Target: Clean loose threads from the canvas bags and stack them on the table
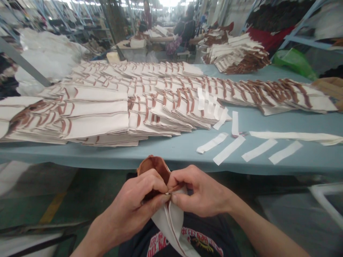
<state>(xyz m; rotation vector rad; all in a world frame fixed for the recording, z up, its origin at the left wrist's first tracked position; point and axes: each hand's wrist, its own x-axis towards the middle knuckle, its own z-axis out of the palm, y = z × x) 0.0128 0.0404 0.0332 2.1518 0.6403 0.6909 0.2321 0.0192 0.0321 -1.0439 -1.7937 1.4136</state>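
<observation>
Between my two hands is a white and brown fabric piece (174, 221), its brown side (151, 164) curling up behind my fingers. My left hand (142, 196) pinches it from the left, thumb and forefinger pressed together at a seam. From the right, my right hand (195, 191) pinches the same seam, its thumb almost touching the left one. The fabric hangs down over my dark printed clothing (203, 239). What lies right between the fingertips is too small to make out.
A blue-covered table (171, 153) stands in front, bearing rows of stacked white and brown fabric pieces (99, 125). White strips (229, 150) lie at its front right, near a long cream band (292, 136). A green plastic bag (294, 62) is at far right. A person (186, 28) sits beyond.
</observation>
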